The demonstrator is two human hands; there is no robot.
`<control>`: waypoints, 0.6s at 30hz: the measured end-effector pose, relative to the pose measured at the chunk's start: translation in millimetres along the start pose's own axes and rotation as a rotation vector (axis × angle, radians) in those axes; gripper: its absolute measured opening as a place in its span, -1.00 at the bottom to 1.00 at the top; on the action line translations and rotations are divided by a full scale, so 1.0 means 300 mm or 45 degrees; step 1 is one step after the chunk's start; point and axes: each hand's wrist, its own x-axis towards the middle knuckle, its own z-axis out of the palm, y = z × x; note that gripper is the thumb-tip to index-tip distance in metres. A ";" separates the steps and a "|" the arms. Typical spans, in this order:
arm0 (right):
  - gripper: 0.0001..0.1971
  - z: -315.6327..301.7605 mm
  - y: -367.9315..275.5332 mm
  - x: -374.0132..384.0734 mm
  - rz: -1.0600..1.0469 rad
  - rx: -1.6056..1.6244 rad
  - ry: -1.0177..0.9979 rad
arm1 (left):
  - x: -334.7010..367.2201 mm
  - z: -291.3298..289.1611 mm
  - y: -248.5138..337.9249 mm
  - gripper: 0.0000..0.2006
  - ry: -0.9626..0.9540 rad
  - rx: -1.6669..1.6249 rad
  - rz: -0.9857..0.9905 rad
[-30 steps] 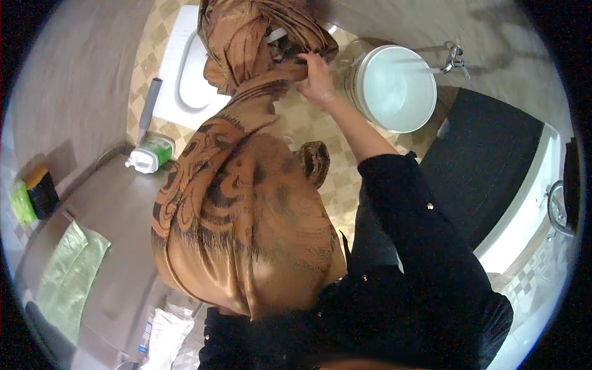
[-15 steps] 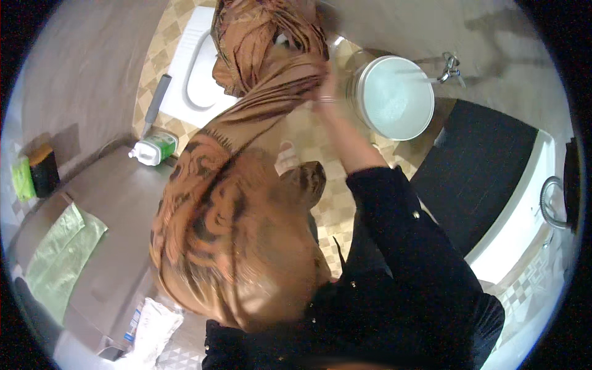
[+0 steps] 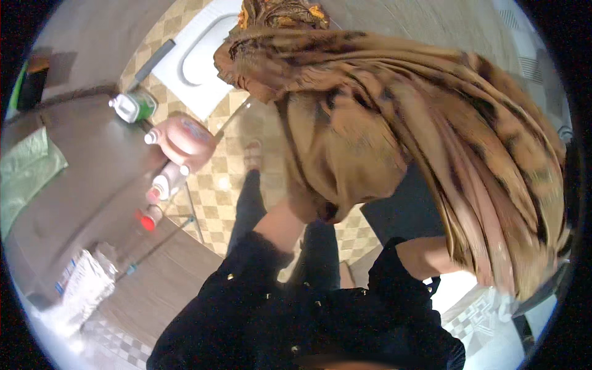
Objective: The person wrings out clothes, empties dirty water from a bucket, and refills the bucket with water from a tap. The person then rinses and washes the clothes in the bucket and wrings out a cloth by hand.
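Left: green cloth (image 3: 28, 176) on grey counter (image 3: 86, 185), plastic packet (image 3: 83, 287) near its lower edge, green-capped bottle (image 3: 131, 106), pink bottle (image 3: 182, 139), small red-capped bottles (image 3: 157, 197) along the edge. White floor pan (image 3: 197, 55) on checked tile floor (image 3: 222, 179). Centre to right: brown patterned cloth (image 3: 394, 135) held up, draped wide across the view. Both forearms in black sleeves go up under it; left hand and right hand are hidden by the fabric, grip cannot be told.
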 end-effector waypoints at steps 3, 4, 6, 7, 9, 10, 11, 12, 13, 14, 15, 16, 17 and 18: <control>-0.65 -0.107 -0.114 -0.009 -0.020 -0.068 0.145 | -0.277 -0.190 0.036 -0.52 -0.015 -0.054 -0.058; -0.65 -0.104 -0.180 0.010 -0.038 -0.047 0.190 | -0.145 -0.019 -0.078 -0.51 -0.012 -0.080 -0.035; -0.64 -0.109 -0.251 0.011 -0.049 -0.051 0.280 | -0.025 0.122 -0.210 -0.51 -0.009 -0.114 -0.037; -0.63 -0.113 -0.263 0.016 -0.044 -0.058 0.326 | -0.006 0.143 -0.237 -0.51 -0.007 -0.120 -0.044; -0.62 -0.011 -0.296 0.063 -0.017 -0.115 0.427 | 0.039 0.172 -0.301 -0.51 -0.013 -0.113 -0.099; -0.61 0.018 -0.276 0.145 -0.009 -0.126 0.473 | 0.059 0.168 -0.307 -0.51 -0.011 -0.116 -0.110; -0.61 0.076 -0.339 0.084 0.000 -0.137 0.516 | 0.091 0.165 -0.307 -0.51 -0.006 -0.118 -0.121; -0.60 0.120 -0.362 0.062 0.014 -0.187 0.554 | 0.116 0.158 -0.346 -0.51 0.003 -0.114 -0.170; -0.60 0.156 -0.402 0.086 0.025 -0.210 0.611 | 0.101 0.133 -0.330 -0.51 -0.005 -0.109 -0.191; -0.59 0.164 -0.403 0.085 0.035 -0.224 0.659 | 0.087 0.083 -0.288 -0.51 -0.004 -0.107 -0.203; -0.60 0.203 -0.410 0.083 0.341 0.263 0.642 | 0.078 0.058 -0.263 -0.51 -0.009 -0.108 -0.224; -0.61 0.266 -0.424 0.082 0.640 0.742 0.616 | 0.080 0.041 -0.252 -0.51 -0.024 -0.105 -0.257; -0.68 0.338 -0.461 0.063 0.931 1.171 0.601 | 0.098 0.011 -0.241 -0.51 -0.020 -0.099 -0.272; -0.74 0.419 -0.520 0.038 1.239 1.627 0.546 | 0.123 -0.022 -0.205 -0.50 0.003 -0.093 -0.253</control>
